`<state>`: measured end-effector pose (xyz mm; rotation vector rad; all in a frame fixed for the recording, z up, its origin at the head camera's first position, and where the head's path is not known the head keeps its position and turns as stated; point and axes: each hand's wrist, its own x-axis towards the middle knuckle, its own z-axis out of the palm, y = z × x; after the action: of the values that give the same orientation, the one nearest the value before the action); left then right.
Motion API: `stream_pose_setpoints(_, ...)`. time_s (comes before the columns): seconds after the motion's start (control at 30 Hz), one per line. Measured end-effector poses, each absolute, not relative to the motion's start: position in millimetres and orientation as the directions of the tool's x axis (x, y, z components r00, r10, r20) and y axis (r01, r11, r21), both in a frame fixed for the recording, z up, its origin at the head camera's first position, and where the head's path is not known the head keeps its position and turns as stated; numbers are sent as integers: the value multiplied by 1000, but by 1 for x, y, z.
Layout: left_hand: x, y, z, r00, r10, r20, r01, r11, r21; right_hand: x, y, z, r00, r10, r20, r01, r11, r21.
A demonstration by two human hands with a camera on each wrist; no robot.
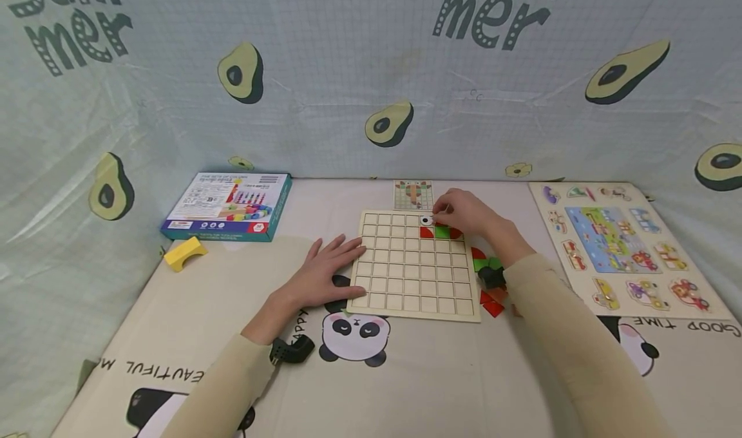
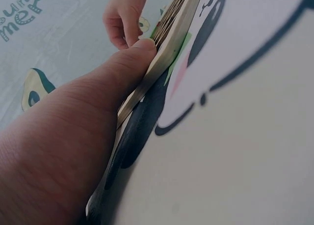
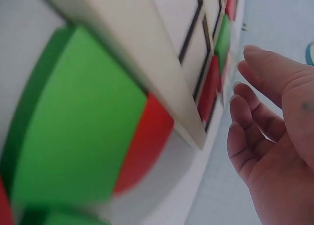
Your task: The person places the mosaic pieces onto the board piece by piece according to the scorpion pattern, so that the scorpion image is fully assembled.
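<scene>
A pale wooden grid board (image 1: 411, 265) lies on the table. My left hand (image 1: 327, 272) rests at its left edge with fingers spread, and the left wrist view shows the thumb (image 2: 122, 68) against the board's side. My right hand (image 1: 472, 216) is at the board's top right, thumb and index fingertips close together beside a round eye piece (image 1: 426, 220). Whether they pinch a piece is unclear. Just below the eye piece are a red piece (image 1: 426, 232) and a green piece (image 1: 442, 232), set in the grid. Other red pieces there are partly hidden by the right hand.
Loose green (image 3: 78, 122) and red pieces (image 1: 493, 306) lie along the board's right edge. A pattern card (image 1: 413, 195) is behind the board. On the left are a toy box (image 1: 228, 206) and a yellow arch block (image 1: 185, 253); a picture puzzle (image 1: 628, 248) lies right.
</scene>
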<state>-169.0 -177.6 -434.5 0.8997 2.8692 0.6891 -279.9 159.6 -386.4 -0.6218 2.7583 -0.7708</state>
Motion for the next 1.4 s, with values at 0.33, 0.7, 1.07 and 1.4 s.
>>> stream_pose_setpoints(0.33,-170,-179,-436,-831,549,83,527,732,433,-264,204,-378,-917,-397,-26,-321,777,-541)
stream_pose_setpoints(0.7,-168,-180,-434,-841,535,84,511,733,449,-246,247,-373,-908,-418,-33,-332,766,-551)
stream_pose_setpoints(1.07,-170,-179,-434,-837,541,86,516,727,452,-221,269,-371,-898,-433,-82,-327,780,-534)
stream_pose_setpoints(1.4,-170,-177,-435,-833,547,78,517,722,460,-204,280,-377,-882,-450,-140,-311,780,-543)
